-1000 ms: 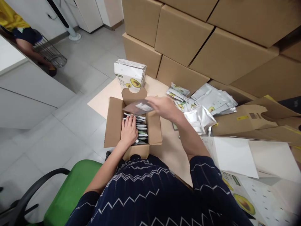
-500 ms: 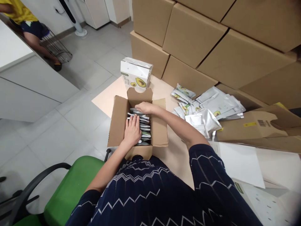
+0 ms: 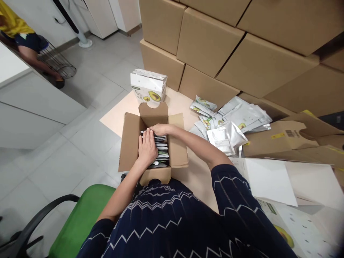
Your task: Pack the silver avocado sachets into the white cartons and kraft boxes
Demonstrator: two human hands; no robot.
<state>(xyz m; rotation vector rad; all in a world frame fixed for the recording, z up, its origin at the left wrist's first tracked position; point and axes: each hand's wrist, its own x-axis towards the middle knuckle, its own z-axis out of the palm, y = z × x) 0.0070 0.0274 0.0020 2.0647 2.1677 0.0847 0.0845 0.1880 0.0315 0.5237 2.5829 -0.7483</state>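
Observation:
An open cardboard box (image 3: 177,143) stands at the table's near edge against my body, its flaps folded outward. Inside it, a row of flat silvery sachets (image 3: 162,147) is packed on edge. My left hand (image 3: 147,147) lies on top of the row at its left side, fingers extended forward and holding nothing. At the far end of the row my right hand (image 3: 160,129) reaches in from the right, its fingers curled over the farthest sachets, fingertips partly hidden. Behind the sachets a gap shows before the box's far wall.
A white avocado-printed carton (image 3: 148,86) stands behind the box. To the right lie a pile of loose pouches (image 3: 236,114), an opened brown carton (image 3: 274,139) and flat white cartons (image 3: 268,175). Large brown boxes (image 3: 209,43) are stacked behind. A green chair (image 3: 83,222) stands left; a person (image 3: 24,36) sits farther off.
My right hand has moved slightly towards me, down against the far end of the row. My left hand has slid forward along the sachets, close to the right one. The view has shifted slightly.

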